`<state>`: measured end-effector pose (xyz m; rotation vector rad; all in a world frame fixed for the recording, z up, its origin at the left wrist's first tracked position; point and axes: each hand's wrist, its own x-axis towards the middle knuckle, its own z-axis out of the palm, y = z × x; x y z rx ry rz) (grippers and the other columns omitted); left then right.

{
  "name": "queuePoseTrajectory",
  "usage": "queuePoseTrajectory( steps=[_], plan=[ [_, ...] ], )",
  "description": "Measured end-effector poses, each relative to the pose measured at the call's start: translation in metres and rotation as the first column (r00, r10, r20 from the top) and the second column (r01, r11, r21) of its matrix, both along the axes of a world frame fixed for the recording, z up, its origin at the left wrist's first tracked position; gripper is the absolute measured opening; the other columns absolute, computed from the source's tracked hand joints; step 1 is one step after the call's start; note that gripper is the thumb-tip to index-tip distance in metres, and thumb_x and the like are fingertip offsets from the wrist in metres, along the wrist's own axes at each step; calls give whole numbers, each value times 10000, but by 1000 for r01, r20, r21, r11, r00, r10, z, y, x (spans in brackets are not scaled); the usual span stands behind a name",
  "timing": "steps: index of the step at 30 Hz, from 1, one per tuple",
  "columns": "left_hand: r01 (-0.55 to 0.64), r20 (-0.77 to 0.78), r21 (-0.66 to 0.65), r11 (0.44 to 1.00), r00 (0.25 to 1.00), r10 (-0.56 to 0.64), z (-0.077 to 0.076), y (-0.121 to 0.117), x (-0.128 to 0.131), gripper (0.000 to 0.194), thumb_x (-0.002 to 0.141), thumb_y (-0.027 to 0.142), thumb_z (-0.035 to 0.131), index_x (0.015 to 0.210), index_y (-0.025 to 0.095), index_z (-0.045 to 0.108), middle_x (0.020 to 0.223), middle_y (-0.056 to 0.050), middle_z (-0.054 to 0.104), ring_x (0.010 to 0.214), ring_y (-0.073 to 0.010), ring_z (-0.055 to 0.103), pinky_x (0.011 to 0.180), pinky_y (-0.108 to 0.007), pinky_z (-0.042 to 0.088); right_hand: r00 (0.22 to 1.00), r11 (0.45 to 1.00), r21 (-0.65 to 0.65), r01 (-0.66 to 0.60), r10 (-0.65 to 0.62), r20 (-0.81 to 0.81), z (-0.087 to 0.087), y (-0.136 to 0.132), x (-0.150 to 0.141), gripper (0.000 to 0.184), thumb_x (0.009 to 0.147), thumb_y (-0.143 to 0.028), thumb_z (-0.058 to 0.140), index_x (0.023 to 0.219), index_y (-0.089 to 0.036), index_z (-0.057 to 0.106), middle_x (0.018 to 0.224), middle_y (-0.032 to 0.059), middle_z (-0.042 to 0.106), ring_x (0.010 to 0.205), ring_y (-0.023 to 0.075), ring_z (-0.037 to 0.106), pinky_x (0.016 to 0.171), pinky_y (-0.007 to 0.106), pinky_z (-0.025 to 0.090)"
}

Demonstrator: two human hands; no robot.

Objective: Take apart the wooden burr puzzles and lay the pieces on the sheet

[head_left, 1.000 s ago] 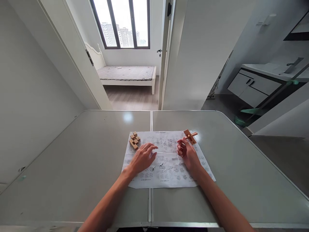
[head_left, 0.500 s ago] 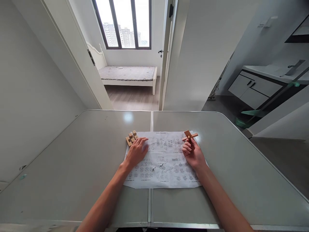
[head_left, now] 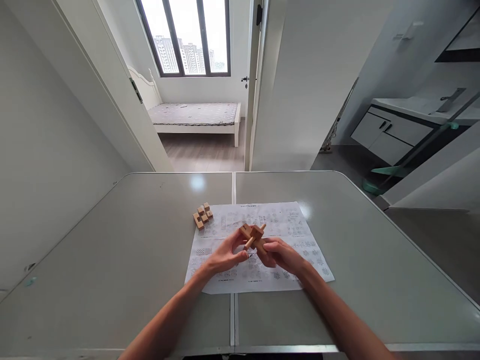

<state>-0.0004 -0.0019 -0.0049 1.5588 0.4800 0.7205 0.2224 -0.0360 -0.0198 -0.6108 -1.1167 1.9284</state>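
Observation:
A partly joined wooden burr puzzle (head_left: 256,233) is held above the printed sheet, its notched bars crossing one another. My right hand (head_left: 282,255) grips its lower right bar between thumb and fingers. At its left end, my left hand (head_left: 228,253) has its fingers curled around the wood, with the thumb below; the exact contact is partly hidden. Several loose notched wooden pieces (head_left: 203,216) lie grouped at the sheet's upper left corner, apart from both hands. Beneath the hands, the white sheet (head_left: 213,285) carries rows of small line drawings.
The grey table (head_left: 112,280) has a metal seam (head_left: 233,320) down its middle and a metal edge. Beyond it are an open doorway with a bed (head_left: 195,114) and a window. A washbasin cabinet (head_left: 390,132) stands at the far right.
My right hand has brought the crossed wooden pieces left to the sheet's middle. My left hand has left the loose pieces and moved right to the puzzle.

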Motion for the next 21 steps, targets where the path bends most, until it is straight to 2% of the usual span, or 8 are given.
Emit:
queuePoseTrajectory(
  steps=[2, 5, 8, 11, 14, 17, 21],
  plan=[
    [57, 46, -72, 996, 997, -54, 0, -3, 2, 853, 824, 738, 713, 1480, 221, 541, 1501, -170, 594, 1434, -407, 508, 1192, -534, 398, 998, 998, 21, -56, 55, 10, -2, -1, -2, 331, 903, -362, 666, 650, -162, 592, 543, -20, 495, 485, 108, 380, 514, 283, 287],
    [51, 96, -115, 992, 995, -40, -5, -4, 5, 811, 789, 663, 803, 1431, 216, 591, 1516, -173, 581, 1439, -419, 495, 1207, -555, 368, 998, 997, 47, -64, 64, 5, -5, 1, -2, 343, 923, -372, 626, 648, -172, 583, 554, -15, 507, 500, 114, 398, 532, 285, 308],
    [62, 145, -150, 987, 989, -40, -11, -3, 6, 901, 730, 628, 870, 1469, 221, 553, 1531, -179, 563, 1438, -412, 495, 1225, -572, 335, 998, 996, 61, -68, 68, -8, -6, 2, 1, 383, 920, -404, 609, 608, -194, 536, 548, -24, 476, 491, 110, 370, 531, 284, 312],
    [87, 165, -206, 975, 985, -53, -14, -3, 6, 980, 716, 610, 889, 1529, 241, 487, 1553, -188, 537, 1440, -407, 498, 1207, -568, 367, 993, 992, 57, -116, 116, -1, -5, 2, 4, 393, 908, -419, 613, 593, -201, 527, 542, -28, 454, 480, 110, 359, 523, 283, 313],
    [98, 154, -230, 968, 986, -63, -13, -3, 6, 970, 714, 548, 911, 1534, 252, 486, 1567, -187, 522, 1449, -411, 489, 1191, -569, 390, 989, 988, 47, -147, 147, 14, -4, 1, 4, 386, 896, -431, 637, 602, -199, 542, 534, -31, 451, 470, 110, 360, 519, 283, 321],
    [81, 145, -223, 971, 988, -49, -13, -3, 5, 966, 687, 482, 943, 1520, 258, 508, 1530, -173, 559, 1423, -402, 517, 1207, -571, 367, 993, 993, 46, -112, 111, 28, -3, -1, 2, 396, 903, -456, 646, 620, -194, 557, 536, -26, 468, 486, 114, 368, 532, 281, 323],
    [-9, 109, -199, 980, 994, 31, -15, -2, 4, 950, 659, 459, 960, 1487, 252, 544, 1431, -153, 635, 1392, -390, 544, 1199, -556, 379, 998, 999, 53, 9, -12, 56, 0, -1, 0, 385, 958, -440, 612, 673, -185, 575, 570, -15, 501, 534, 123, 388, 563, 277, 304]
  ],
)
